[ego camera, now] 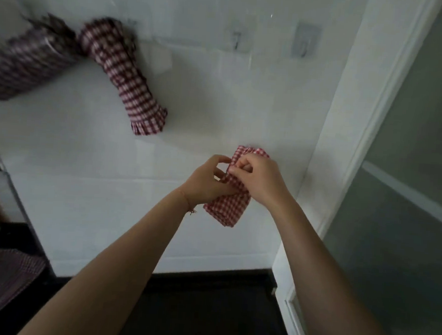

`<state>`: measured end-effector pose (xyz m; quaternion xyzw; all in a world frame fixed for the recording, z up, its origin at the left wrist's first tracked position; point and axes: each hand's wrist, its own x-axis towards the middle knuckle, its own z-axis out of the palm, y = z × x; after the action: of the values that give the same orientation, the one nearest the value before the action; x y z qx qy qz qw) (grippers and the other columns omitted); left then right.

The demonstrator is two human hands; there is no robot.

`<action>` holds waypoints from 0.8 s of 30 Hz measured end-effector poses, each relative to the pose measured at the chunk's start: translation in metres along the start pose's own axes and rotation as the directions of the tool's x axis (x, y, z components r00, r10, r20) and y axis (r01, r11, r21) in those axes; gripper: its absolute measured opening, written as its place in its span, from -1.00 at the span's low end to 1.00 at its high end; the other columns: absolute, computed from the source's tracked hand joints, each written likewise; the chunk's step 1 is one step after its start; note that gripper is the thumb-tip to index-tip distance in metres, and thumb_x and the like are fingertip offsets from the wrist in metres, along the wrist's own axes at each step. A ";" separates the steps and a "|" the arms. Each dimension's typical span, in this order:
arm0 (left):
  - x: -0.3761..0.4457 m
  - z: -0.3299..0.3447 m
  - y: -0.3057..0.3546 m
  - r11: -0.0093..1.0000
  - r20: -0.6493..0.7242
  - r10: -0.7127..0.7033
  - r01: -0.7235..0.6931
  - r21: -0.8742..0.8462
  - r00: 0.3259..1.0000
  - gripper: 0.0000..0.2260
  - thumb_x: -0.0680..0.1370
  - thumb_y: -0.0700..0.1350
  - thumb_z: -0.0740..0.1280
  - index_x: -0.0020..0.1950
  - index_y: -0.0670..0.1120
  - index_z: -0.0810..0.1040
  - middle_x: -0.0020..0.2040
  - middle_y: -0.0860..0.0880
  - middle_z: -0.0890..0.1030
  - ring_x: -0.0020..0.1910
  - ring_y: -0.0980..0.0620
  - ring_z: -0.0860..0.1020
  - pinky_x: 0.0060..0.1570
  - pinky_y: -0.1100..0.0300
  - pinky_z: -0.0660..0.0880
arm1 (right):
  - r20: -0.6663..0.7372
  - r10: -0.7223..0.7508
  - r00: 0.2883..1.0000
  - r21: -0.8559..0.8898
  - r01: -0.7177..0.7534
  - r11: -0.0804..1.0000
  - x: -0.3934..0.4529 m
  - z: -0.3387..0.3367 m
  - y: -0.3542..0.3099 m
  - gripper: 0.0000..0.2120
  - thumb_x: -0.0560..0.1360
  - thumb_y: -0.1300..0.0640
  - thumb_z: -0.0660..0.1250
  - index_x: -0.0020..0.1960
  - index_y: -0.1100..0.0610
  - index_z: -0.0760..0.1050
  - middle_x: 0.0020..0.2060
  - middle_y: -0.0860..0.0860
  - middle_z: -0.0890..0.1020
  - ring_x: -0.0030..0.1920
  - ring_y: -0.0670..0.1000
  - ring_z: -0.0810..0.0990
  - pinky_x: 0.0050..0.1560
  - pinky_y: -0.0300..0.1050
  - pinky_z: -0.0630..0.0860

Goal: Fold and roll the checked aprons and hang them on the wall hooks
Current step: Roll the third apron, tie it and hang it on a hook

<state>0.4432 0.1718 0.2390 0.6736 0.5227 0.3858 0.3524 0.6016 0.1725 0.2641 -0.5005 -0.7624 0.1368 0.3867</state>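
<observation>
A rolled red-and-white checked apron [227,207] is held up in front of the white wall. My left hand [208,182] grips its middle from the left. My right hand [258,177] pinches its upper end with curled fingers. A dark red checked rolled apron [124,74] with a frilled end hangs on the wall at upper left. Beside it a darker checked rolled apron [23,67] hangs, blurred. Two bare hooks show on the wall: a small hook [236,41] and a grey adhesive hook [303,41].
A white door frame [369,120] and a frosted glass panel [410,180] stand on the right. More dark checked cloth [0,277] lies at lower left on a dark surface. The floor below is dark.
</observation>
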 end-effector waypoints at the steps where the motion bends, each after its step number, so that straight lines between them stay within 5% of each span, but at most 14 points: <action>1: 0.002 -0.006 0.010 0.999 -0.029 0.035 -0.035 0.005 0.999 -0.42 0.42 -0.07 0.55 0.37 0.10 0.38 0.09 -0.07 0.60 0.07 -0.04 0.62 0.08 0.03 0.60 | -0.018 -0.029 0.999 -0.006 0.029 1.000 0.005 -0.009 -0.008 -0.89 0.49 0.10 0.45 -0.14 0.04 0.52 -0.33 -0.15 0.53 -0.29 -0.19 0.49 -0.26 -0.28 0.39; 7: 0.003 -0.041 0.068 0.979 -0.228 0.186 -0.201 -0.041 0.956 -0.47 0.44 -0.05 0.54 0.36 0.04 0.44 0.07 -0.05 0.61 0.00 0.06 0.59 -0.03 0.12 0.60 | -0.152 -0.268 0.951 -0.112 0.253 0.961 0.037 -0.047 -0.063 -0.94 0.52 0.23 0.37 -0.02 0.11 0.58 -0.27 -0.05 0.56 -0.30 -0.11 0.49 -0.20 -0.13 0.44; 12: 0.004 -0.060 0.106 0.933 -0.421 0.137 -0.260 -0.250 0.896 -0.54 0.45 -0.01 0.53 0.29 -0.11 0.52 0.07 -0.05 0.65 0.00 0.02 0.64 -0.07 0.16 0.59 | -0.333 -0.324 0.886 -0.172 0.280 0.944 0.070 -0.063 -0.106 -0.92 0.55 0.15 0.34 -0.04 0.16 0.57 -0.17 -0.01 0.59 -0.16 -0.01 0.54 -0.09 -0.07 0.50; 18: 0.013 -0.078 0.125 0.938 -0.208 0.120 -0.180 -0.296 0.971 -0.57 0.48 -0.13 0.50 0.31 -0.10 0.50 0.12 -0.09 0.65 0.01 -0.02 0.65 -0.03 0.12 0.61 | -0.386 -0.271 0.882 -0.364 0.125 0.923 0.103 -0.077 -0.122 -0.86 0.52 0.04 0.32 -0.13 0.08 0.58 -0.06 0.00 0.48 0.11 0.09 0.47 0.06 -0.03 0.30; 24: 0.015 -0.091 0.127 0.964 -0.061 0.054 -0.068 -0.259 0.997 -0.77 0.56 -0.09 0.36 0.21 -0.10 0.61 0.08 -0.07 0.67 0.03 -0.04 0.63 -0.03 0.11 0.58 | -0.452 -0.308 0.837 -0.467 0.072 0.881 0.106 -0.075 -0.120 -0.88 0.43 0.06 0.27 -0.20 0.09 0.51 -0.22 -0.04 0.43 -0.02 0.07 0.43 0.02 -0.02 0.22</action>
<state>0.4196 0.1668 0.3946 0.6267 0.4557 0.4796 0.4118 0.5558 0.1954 0.4333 -0.5111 -0.6893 -0.2140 0.4667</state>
